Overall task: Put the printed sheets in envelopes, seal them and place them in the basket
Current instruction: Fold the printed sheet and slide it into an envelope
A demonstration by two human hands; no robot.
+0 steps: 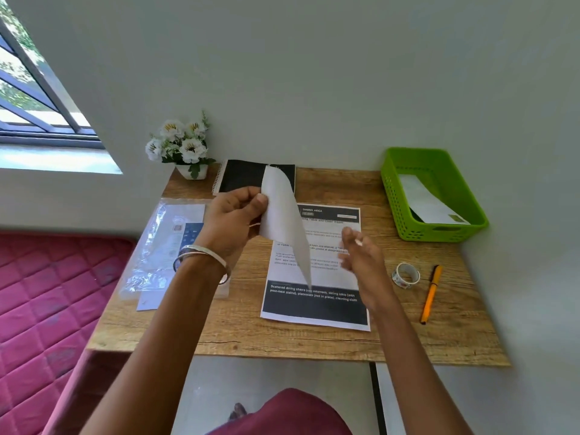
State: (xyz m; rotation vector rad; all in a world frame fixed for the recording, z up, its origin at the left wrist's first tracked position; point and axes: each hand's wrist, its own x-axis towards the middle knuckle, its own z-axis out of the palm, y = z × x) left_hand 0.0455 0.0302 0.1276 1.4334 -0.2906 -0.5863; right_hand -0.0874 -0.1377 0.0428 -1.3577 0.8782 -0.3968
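My left hand [233, 222] pinches a white envelope or folded sheet [284, 221] by its edge and holds it up over the desk, its blank side toward me. My right hand [361, 251] hovers just to its right with relaxed, blurred fingers and holds nothing. Below both lies a printed sheet [317, 296] headed "DINING AREA", flat on the wooden desk [238, 328]. A green plastic basket [439, 233] stands at the back right with one white envelope [430, 202] inside. A clear plastic pack of envelopes [163, 246] lies at the left.
A roll of tape [405, 275] and an orange pen [431, 293] lie right of the sheet. A black spiral notebook [243, 177] and a pot of white flowers [182, 149] stand at the back by the wall. A red mattress [47, 293] borders the desk's left.
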